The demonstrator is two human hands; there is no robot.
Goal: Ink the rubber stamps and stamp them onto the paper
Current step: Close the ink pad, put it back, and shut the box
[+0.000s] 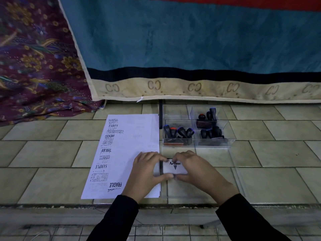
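**As both hands clasp an ink pad (175, 166), rubber stamps (178, 133) stand in a clear tray (231, 141)**

Seen from above, the left hand (147, 169) and the right hand (194, 168) meet around a small white pad marked "Artline" with a black triangle. Each grip is closed on it: the fingers curl over its far edge and the thumbs press its near edge, tips almost touching. Whether the pad rests or is lifted cannot be told. It is at the left wall of the tray's front compartment, on a tiled floor (52, 153). Both forearms, in black sleeves, angle inward from the bottom of the view. The left hand overlaps the right edge of a white paper (132, 136) lying just left of the tray. The paper's left side carries black prints such as SAMPLE, AIR MAIL and FRAGILE. The dark-handled stamps fill the tray's rear compartments. A blue blanket (191, 40) hangs behind.
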